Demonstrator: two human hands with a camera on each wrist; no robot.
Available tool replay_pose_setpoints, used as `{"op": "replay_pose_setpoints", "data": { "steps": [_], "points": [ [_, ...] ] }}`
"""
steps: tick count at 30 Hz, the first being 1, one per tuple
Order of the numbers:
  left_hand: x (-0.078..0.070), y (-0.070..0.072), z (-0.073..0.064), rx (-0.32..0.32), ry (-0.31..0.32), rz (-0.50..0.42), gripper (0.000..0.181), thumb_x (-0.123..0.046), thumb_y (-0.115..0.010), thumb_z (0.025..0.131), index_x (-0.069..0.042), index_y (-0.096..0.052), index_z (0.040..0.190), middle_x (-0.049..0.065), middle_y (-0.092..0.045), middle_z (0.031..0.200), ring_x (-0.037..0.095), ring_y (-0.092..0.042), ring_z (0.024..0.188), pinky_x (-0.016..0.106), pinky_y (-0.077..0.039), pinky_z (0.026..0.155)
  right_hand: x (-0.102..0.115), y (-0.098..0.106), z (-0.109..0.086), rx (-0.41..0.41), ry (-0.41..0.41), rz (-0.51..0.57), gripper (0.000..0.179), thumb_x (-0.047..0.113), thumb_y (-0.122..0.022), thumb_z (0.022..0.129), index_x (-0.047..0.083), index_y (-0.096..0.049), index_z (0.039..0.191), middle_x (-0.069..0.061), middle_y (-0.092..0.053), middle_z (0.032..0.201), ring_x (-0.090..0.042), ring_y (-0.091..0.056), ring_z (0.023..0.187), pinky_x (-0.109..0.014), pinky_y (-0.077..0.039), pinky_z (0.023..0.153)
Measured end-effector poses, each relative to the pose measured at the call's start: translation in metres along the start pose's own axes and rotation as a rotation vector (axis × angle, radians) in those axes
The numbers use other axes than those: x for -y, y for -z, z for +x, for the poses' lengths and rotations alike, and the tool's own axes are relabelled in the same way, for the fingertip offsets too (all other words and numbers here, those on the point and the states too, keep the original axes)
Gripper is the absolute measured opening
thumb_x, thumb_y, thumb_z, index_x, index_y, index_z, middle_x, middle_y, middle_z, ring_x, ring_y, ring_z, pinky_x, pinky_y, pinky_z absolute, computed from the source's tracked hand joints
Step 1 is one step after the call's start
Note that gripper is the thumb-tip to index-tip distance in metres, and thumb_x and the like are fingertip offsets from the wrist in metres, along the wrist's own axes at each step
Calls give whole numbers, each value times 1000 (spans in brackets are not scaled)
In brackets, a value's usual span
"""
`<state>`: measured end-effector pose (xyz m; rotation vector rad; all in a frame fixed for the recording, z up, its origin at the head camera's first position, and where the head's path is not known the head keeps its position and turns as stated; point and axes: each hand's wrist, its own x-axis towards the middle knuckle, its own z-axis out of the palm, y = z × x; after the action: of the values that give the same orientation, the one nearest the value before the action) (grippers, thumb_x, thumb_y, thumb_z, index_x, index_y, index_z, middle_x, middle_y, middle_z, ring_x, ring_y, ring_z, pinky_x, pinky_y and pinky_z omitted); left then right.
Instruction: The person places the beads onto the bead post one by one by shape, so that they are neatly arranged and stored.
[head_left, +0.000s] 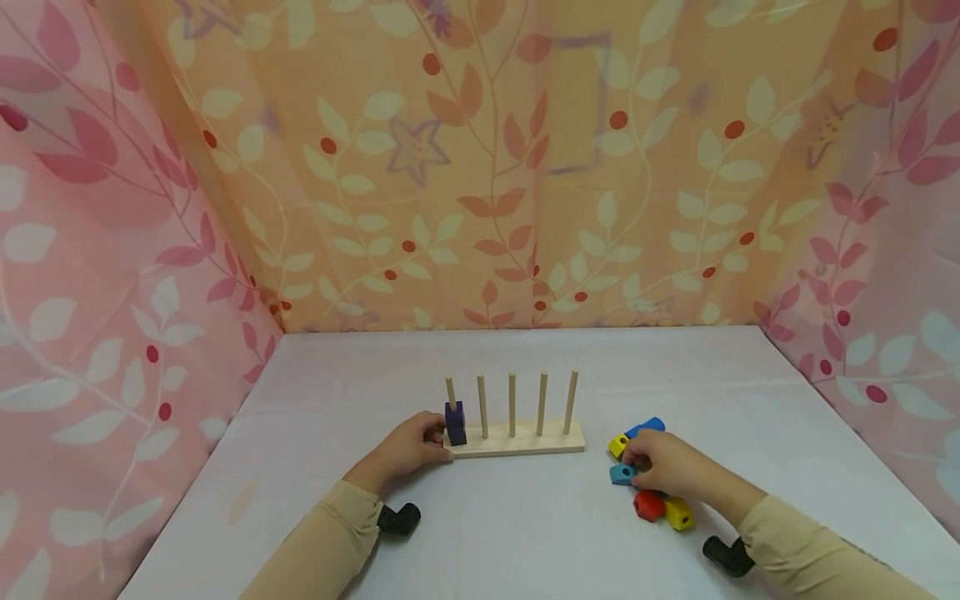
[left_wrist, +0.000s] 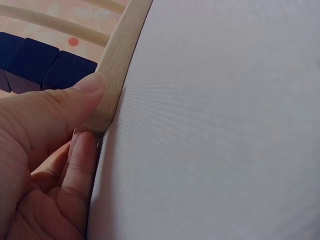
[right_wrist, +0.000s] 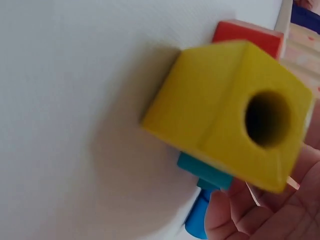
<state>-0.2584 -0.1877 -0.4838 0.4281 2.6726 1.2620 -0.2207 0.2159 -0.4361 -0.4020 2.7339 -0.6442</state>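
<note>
My left hand (head_left: 408,446) grips the left end of a wooden peg board (head_left: 517,443), its thumb (left_wrist: 90,82) on the board and other fingers curled by the end. Dark blue blocks (head_left: 455,423) are stacked on the leftmost peg; the other pegs are bare. My right hand (head_left: 671,467) reaches among loose blocks, fingers curved between a yellow block (head_left: 618,446) and a teal half-round block (head_left: 622,475). Its fingertips are right at the teal block; I cannot tell whether they pinch it. A blue cylinder (head_left: 647,427) lies beyond the hand.
On the near side of my right hand lie a red block (head_left: 648,505) and another yellow block (head_left: 679,514) with a hole, large in the right wrist view. Black wrist devices (head_left: 400,520) stick out by both sleeves. Patterned curtains (head_left: 495,167) border the white table (head_left: 360,367).
</note>
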Motion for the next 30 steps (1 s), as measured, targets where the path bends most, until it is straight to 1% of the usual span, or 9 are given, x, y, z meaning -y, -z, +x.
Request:
{"op": "replay_pose_setpoints", "data": {
  "steps": [5,7,10,14,19,22,25,30],
  "points": [
    [1,0,0,7,-3,2,44,-19,-78,72,-9,-58,111,1,-52,91,15,-48,84,31,-39,74,0,8,-3,-10,-3,36,17,13,-74,75,16,-61,86,2,-53,84,-16,-47,77,-29,-47,66],
    [1,0,0,11,-2,-4,43,-19,-78,72,-9,-58,110,1,-52,91,15,-48,84,31,-39,74,3,16,-5,-33,22,59,17,13,-72,76,14,-60,87,2,-53,82,-16,-48,75,-28,-46,63],
    [1,0,0,8,0,-13,43,-18,-78,72,-9,-58,109,1,-52,90,16,-48,84,32,-39,73,11,32,-8,-83,72,109,16,12,-68,79,13,-58,91,1,-56,81,-16,-50,74,-28,-47,63],
    [1,1,0,0,0,-27,44,-16,-78,72,-8,-58,110,2,-52,91,16,-48,84,32,-39,74,25,53,-10,-157,133,165,16,11,-65,82,11,-58,97,-1,-60,85,-16,-54,76,-28,-50,67],
    [0,1,0,3,0,-34,45,-17,-78,72,-8,-58,111,2,-52,92,16,-48,85,32,-39,74,45,72,-9,-245,199,177,18,11,-63,84,9,-57,101,-2,-60,86,-17,-55,78,-26,-50,67],
    [1,1,0,6,-2,-26,45,-18,-78,72,-8,-57,111,2,-52,91,16,-48,84,32,-39,74,58,78,-6,-304,255,175,18,10,-64,84,9,-58,101,-1,-59,86,-17,-54,79,-25,-49,68],
    [2,1,1,6,-2,-17,45,-19,-78,72,-9,-58,110,2,-52,91,16,-48,84,32,-39,74,73,81,-1,-346,309,205,19,11,-64,84,8,-59,102,-1,-59,87,-17,-54,80,-24,-48,69],
    [3,1,1,8,-3,-19,43,-20,-78,71,-11,-59,108,0,-52,90,15,-48,83,31,-39,73,95,78,9,-360,391,305,20,13,-64,86,8,-59,104,-2,-61,94,-16,-56,84,-23,-48,74]
  ]
}}
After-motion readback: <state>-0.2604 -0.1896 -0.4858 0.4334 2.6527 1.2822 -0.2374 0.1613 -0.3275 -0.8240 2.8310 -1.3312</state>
